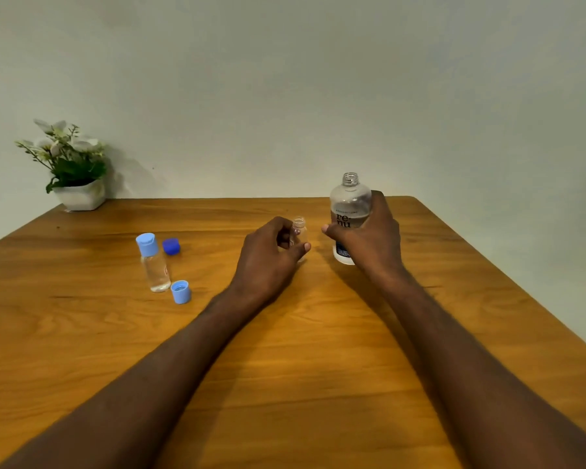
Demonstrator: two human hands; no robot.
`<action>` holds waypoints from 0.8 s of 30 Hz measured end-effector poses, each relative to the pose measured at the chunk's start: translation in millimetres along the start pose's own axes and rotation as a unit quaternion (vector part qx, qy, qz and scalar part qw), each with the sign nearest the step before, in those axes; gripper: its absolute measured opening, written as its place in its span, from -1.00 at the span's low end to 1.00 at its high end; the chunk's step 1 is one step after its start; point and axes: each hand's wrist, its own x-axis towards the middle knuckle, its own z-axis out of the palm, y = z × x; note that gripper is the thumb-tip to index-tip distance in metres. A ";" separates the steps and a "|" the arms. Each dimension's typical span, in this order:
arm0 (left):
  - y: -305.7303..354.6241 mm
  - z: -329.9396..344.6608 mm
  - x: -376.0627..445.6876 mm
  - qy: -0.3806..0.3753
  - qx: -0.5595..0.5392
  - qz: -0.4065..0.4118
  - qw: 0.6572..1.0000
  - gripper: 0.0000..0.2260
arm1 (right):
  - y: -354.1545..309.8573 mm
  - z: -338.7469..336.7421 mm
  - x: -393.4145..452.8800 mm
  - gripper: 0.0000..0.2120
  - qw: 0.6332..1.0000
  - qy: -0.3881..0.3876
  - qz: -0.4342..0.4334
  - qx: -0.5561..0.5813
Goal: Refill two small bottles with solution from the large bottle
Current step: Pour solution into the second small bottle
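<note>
With one small bottle (153,265) apparently filled and capped at left, the left hand (271,255) grips the open small one (299,231) on the surface (318,333) while the right hand (369,238) grips the uncapped large bottle (349,204) beside it; next, lift and tip carefully into that narrow neck.

Large bottle (350,211): dark lettering on the clear body reads "re" over "nu", stacked in two lines, right part covered by the right hand (369,238). A thin line of small caps sits above it, too small to read. Blue label block low on the same bottle has fine print, unreadable. Capped small bottle (154,265): a small reddish mark on the side, illegible.
</note>
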 end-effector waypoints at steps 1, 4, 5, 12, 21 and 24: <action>0.4 -1.2 -0.6 0.008 -0.013 0.001 1.000 -0.77 | -0.3 0.3 -0.4 -0.25 1.000 0.001 -0.015 -0.015; 2.9 -5.7 -2.6 0.036 -0.046 0.020 0.998 -0.76 | -0.5 0.5 -1.1 -0.24 0.996 0.014 -0.062 -0.066; 3.7 -7.8 -2.8 0.049 -0.055 0.031 0.997 -0.76 | -0.4 0.2 -0.7 -0.23 0.994 0.018 -0.074 -0.078; 4.7 -13.9 -2.4 0.073 -0.031 0.072 0.994 -0.75 | -0.2 -1.4 -2.5 -0.20 0.976 0.031 -0.125 -0.173; 7.6 -12.4 -6.0 0.038 -0.026 0.108 0.993 -0.70 | -2.5 -2.5 -4.4 -0.21 0.962 0.024 -0.143 -0.233; 7.6 -12.2 -6.3 0.033 -0.024 0.108 0.993 -0.70 | -0.3 -2.1 -4.1 -0.21 0.959 0.021 -0.151 -0.238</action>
